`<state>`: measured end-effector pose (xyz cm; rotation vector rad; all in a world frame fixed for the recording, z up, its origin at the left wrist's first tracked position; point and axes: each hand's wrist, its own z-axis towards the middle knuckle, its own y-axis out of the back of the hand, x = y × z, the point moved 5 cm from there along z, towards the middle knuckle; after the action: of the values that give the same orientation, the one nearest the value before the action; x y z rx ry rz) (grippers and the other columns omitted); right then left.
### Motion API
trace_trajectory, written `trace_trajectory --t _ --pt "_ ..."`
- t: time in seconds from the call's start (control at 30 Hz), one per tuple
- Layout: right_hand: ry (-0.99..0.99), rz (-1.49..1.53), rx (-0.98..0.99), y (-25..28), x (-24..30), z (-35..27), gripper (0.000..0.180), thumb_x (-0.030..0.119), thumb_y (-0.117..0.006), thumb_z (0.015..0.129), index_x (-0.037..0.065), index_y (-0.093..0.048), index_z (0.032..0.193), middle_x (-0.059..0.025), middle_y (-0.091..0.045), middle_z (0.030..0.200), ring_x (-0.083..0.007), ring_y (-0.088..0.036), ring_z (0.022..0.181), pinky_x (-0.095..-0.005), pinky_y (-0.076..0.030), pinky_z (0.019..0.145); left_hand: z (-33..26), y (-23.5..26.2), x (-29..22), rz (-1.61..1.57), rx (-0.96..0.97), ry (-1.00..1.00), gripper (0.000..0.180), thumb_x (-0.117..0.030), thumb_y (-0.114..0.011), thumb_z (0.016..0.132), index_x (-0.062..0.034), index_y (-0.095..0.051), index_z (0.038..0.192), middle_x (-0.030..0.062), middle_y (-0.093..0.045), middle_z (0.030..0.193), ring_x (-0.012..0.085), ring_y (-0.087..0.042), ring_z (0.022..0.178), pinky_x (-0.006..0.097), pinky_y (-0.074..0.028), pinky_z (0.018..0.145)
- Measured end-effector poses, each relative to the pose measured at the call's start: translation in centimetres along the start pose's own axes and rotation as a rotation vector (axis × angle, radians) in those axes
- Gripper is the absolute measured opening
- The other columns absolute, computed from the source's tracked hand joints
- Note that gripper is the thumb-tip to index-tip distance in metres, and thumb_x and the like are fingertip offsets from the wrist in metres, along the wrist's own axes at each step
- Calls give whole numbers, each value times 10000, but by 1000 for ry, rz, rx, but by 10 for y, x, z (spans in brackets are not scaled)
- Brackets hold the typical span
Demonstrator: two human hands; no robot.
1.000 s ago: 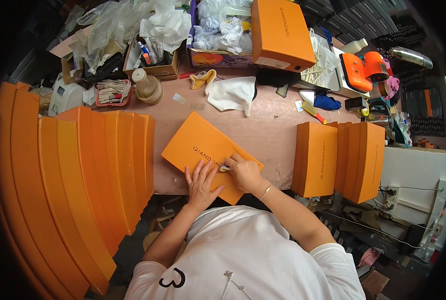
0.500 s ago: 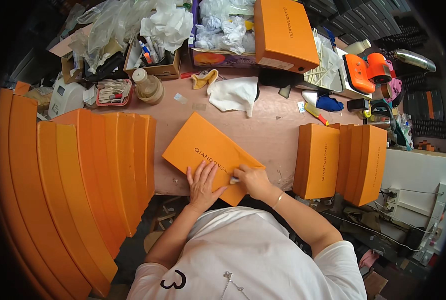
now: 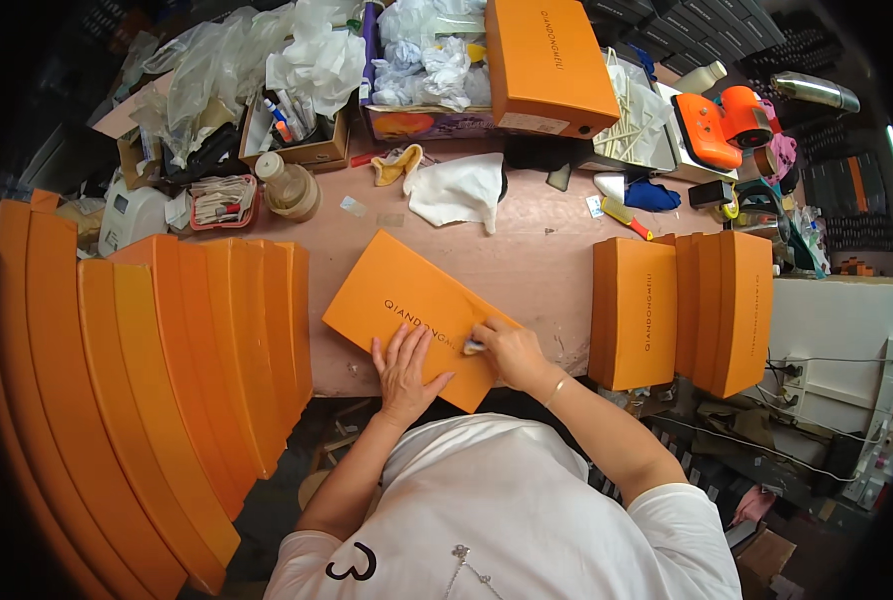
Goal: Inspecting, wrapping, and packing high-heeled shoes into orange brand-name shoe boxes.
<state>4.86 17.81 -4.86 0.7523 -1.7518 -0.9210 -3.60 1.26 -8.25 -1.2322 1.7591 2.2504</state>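
Observation:
An orange shoe box with dark lettering lies slanted on the pink table in front of me, its near corner by the front edge. My left hand rests flat on its top, thumb and fingers spread. Near the right end of the box, my right hand has its fingers closed on a small whitish wad. That wad is pressed to the surface beside the lettering. Its kind is too small to make out, and the fingers cover part of it.
Orange boxes stand in a long row at left; several more stand at right. Behind lie a white cloth, a capped jar, a yellow-and-red-handled tool, an orange tape dispenser and another orange box.
My right hand has shifted slightly away from me along the box top with the whitish wad. The left hand stays in place on the box. The whole view has tilted a little.

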Motion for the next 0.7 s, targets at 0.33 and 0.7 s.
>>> trace_trajectory --t 0.33,0.7 --pt "-37 20 69 -2 -8 -12 212 48 -582 803 117 -590 1003 -84 -613 1007 -303 -658 847 -405 -540 670 -13 20 2 6 -125 81 771 -280 -776 737 -41 -421 1378 167 -435 1381 307 -304 1368 552 -156 1121" --pt "-31 -251 -498 84 -56 66 291 174 -635 833 101 -603 1112 -143 -592 1071 -346 -623 847 -477 -467 750 -44 -23 44 -1255 -198 871 443 -161 -633 928 -5 -433 1291 80 -580 1177 142 -556 1069 276 -422 939"
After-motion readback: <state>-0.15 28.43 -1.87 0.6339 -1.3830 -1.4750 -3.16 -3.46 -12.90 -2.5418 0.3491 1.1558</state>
